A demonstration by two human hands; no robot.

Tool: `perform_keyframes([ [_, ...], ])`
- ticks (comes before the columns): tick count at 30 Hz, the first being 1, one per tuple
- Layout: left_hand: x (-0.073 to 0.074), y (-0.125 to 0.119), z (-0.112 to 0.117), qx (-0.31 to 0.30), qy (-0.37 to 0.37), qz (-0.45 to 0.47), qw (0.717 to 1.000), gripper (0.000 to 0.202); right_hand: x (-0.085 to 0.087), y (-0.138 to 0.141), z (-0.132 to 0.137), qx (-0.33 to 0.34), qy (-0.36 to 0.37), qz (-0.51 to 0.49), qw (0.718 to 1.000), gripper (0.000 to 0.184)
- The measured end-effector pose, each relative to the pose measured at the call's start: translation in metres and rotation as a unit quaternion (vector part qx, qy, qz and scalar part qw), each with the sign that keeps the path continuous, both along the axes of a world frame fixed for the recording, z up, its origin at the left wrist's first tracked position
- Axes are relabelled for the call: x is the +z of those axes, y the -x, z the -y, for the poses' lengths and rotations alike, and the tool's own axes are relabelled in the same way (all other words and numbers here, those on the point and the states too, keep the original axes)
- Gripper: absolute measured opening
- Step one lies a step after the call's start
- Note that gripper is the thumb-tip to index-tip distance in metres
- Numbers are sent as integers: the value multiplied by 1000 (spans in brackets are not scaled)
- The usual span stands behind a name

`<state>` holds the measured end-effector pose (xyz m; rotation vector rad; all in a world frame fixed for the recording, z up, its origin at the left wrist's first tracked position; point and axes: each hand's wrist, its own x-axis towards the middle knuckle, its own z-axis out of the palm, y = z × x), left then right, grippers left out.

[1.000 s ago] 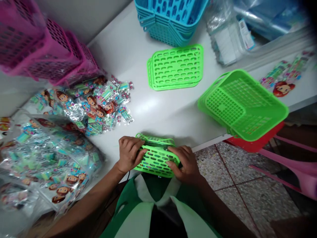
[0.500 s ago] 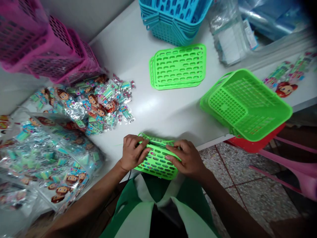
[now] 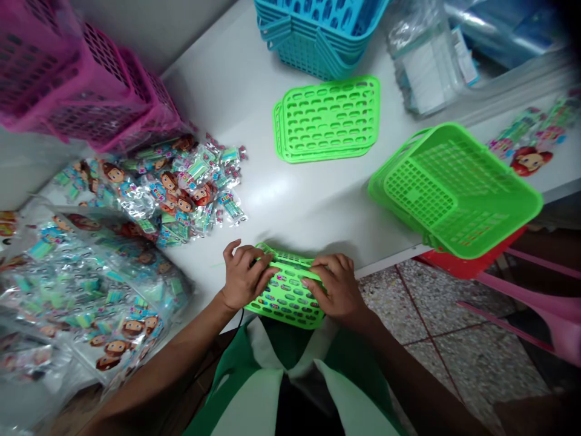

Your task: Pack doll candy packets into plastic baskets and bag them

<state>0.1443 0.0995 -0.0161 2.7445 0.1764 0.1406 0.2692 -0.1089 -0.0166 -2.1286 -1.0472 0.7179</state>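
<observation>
A small green slotted basket with its lid on rests at the near edge of the white table. My left hand lies on the lid's left side, fingers bent and pressing on it. My right hand covers the lid's right side, fingers curled over the edge. Colourful packets show through the lid's slots.
A heap of wrapped cartoon-figure packets lies left of centre, with bags of more at the far left. Green lids are stacked in the middle; stacked green baskets overhang the right edge. Pink baskets and blue baskets stand behind.
Both hands have slid inward and further onto the lid, pressing it flatter on the basket. My left forefinger has lifted slightly.
</observation>
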Motion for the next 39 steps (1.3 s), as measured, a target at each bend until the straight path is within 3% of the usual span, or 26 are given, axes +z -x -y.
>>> perform_keyframes([
  [6,0,-1,1,4,-3,-1,1000,22,-8,15,4,-98,-29,-23,995,17],
  [16,-5,0,2,36,6,20,999,23,-12,21,6,-114,-55,37,991,16],
  [23,-9,-1,-1,-13,76,-26,997,22,-13,20,9,-83,-51,80,992,23],
  [29,-9,-2,-1,3,82,-30,996,31,-11,18,3,-118,-56,-18,991,19],
  [34,-4,-4,0,8,71,-37,997,26,-13,16,1,-125,-61,-81,987,24],
  [39,-2,-3,1,66,71,-53,994,30,-12,13,-2,-115,-61,-101,986,22],
])
